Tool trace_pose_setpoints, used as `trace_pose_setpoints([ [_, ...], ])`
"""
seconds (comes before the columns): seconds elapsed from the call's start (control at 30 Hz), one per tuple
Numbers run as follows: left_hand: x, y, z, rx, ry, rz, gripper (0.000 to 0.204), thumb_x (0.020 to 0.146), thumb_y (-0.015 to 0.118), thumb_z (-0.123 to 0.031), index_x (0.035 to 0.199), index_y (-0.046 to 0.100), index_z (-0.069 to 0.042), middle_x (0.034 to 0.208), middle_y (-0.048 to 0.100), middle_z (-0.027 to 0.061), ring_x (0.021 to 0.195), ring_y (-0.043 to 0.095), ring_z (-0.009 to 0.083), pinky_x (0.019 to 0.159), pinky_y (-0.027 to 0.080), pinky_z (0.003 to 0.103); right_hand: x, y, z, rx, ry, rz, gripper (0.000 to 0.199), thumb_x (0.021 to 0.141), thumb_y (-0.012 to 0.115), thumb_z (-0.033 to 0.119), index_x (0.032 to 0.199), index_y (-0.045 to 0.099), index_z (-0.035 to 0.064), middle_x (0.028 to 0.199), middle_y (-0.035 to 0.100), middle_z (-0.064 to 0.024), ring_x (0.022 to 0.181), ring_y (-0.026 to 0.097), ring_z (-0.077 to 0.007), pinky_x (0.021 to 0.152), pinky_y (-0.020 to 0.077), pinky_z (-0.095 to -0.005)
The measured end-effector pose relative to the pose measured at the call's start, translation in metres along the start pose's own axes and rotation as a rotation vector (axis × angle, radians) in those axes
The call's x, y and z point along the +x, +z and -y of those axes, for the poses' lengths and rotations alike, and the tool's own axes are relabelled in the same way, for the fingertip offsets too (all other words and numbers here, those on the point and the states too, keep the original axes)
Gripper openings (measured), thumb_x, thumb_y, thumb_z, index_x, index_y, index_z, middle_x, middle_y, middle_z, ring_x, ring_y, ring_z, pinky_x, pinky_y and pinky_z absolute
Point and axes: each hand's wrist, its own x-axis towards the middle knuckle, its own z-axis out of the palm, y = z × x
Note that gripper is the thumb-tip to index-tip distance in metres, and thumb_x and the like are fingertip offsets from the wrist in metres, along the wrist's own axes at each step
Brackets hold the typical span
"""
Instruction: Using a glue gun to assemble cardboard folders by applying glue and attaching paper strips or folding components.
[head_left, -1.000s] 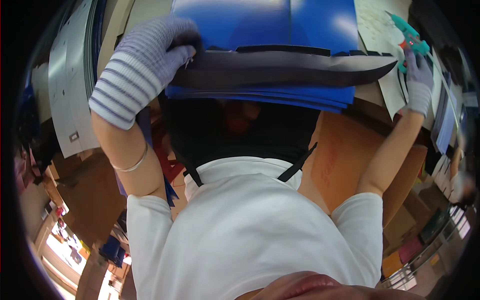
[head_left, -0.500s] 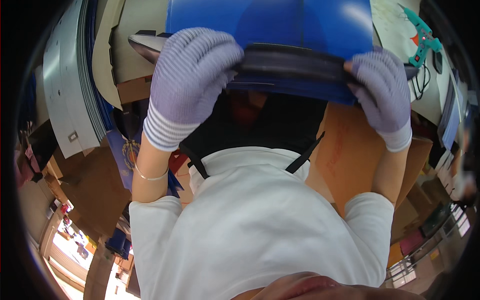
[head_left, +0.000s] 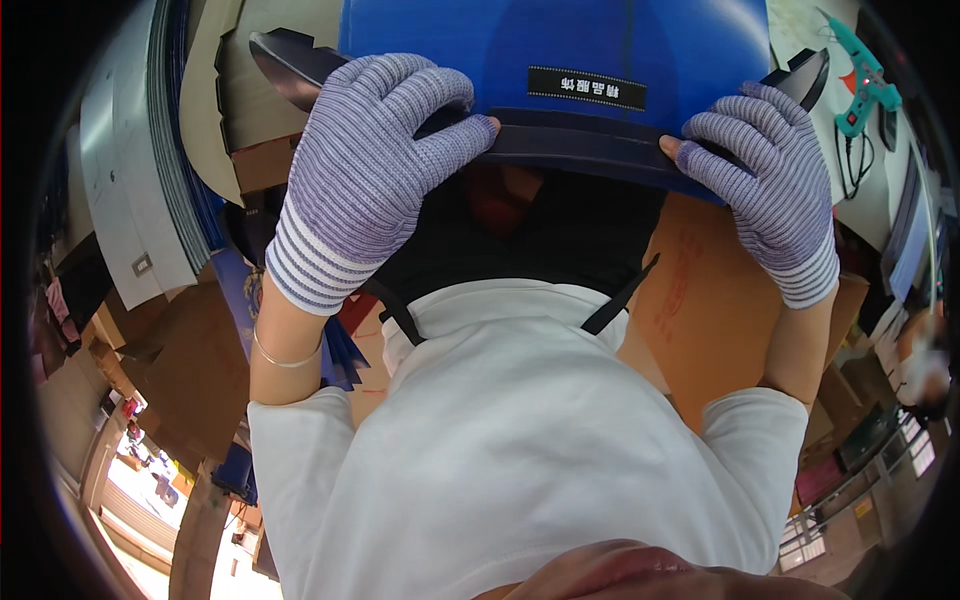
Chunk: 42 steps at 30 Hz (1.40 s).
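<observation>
A long dark strip lies along the near edge of a glossy blue sheet, its pointed ends sticking out past both sides. My left hand, in a striped purple-and-white knit glove, grips the strip's left part, with the bare thumb tip pressed on its near face. My right hand, gloved alike, pinches the right part the same way. Both hands' fingers curl over the strip and are partly hidden. A small black label with white lettering sits just beyond the strip, between the hands.
A teal hot glue gun with a black cord lies on the pale table at far right. Grey panels stand at the left. Brown cardboard is below the table edge at right.
The strip has tilted down, uncovering the black label behind it. Both hands have turned with it, and the right one has shifted slightly right.
</observation>
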Motion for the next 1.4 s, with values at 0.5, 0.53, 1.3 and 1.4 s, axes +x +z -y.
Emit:
trace_pose_setpoints([
  [0.5,0.005,0.002,-0.002,-0.088,-0.068,0.081,0.032,0.071,0.075,-0.005,0.102,0.075,-0.016,0.101,0.066,0.008,0.101,0.061,0.0277,0.094,0.05,0.039,0.003,-0.006,0.007,0.112,0.047,0.056,0.03,0.074,0.072,0.01,0.104,0.072,0.0093,0.099,0.066,-0.0079,0.1,0.063,-0.0279,0.102,0.0444,-0.0502],
  [0.53,0.005,0.002,-0.002,-0.087,-0.062,0.081,0.032,0.071,0.074,-0.005,0.102,0.075,-0.016,0.1,0.066,0.0081,0.101,0.061,0.028,0.095,0.05,0.039,0.005,-0.006,0.008,0.155,0.049,0.059,0.031,0.073,0.073,0.012,0.104,0.072,0.0085,0.099,0.066,-0.0082,0.101,0.063,-0.0283,0.102,0.0436,-0.0502],
  [1.3,0.009,0.0,-0.008,0.008,-0.035,0.075,0.033,0.066,0.08,-0.012,0.099,0.075,-0.014,0.097,0.066,0.0069,0.095,0.063,0.0261,0.101,0.046,0.045,0.002,-0.005,0.003,0.14,-0.041,0.023,0.043,0.068,0.072,0.006,0.11,0.067,0.012,0.105,0.072,0.0012,0.097,0.063,-0.0242,0.107,0.0355,-0.06],
  [1.4,0.011,0.002,-0.006,-0.008,-0.02,0.027,0.034,0.065,0.081,-0.013,0.098,0.075,-0.015,0.096,0.066,0.0066,0.096,0.062,0.0259,0.102,0.045,0.046,0.005,0.005,0.006,0.282,-0.078,-0.084,0.052,0.066,0.07,0.002,0.117,0.063,0.0111,0.111,0.071,-0.0005,0.105,0.062,-0.0255,0.108,0.0335,-0.0614],
])
